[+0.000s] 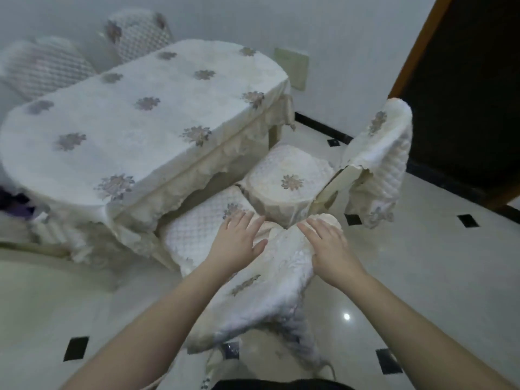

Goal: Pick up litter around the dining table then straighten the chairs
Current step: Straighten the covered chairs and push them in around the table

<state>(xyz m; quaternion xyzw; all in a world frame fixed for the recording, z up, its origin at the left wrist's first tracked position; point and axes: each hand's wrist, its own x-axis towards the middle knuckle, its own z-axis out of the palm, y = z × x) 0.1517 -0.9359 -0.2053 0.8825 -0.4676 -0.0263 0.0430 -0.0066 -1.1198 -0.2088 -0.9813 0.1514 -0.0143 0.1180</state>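
Both hands lie flat and open on the cloth-covered back of the near chair (253,285): the left hand (239,237) has straight fingers spread over the inner side of the backrest top, above the quilted seat (197,229), and the right hand (329,249) presses its straight fingers on the outer side, near the rounded top corner. Neither hand is gripping anything.

Far left, the oval tabletop (135,116) carries a flowered cover with a frilled hem, and two more quilted chair backs stand behind it. The near chair sits with its seat partly tucked under the hem, its back angled toward the person. Just right of it, a second chair (287,181) stands touching it, turned askew, its loose cover hanging off the backrest (380,153). No litter shows on the glossy tiled floor (422,263), so chair straightening seems to be the step in hand.

The chair is probably fairly heavy and stiff under a soft, slippery cover that may slide or bunch. A better hold would be the hard top rail through the cloth, with both hands well apart.
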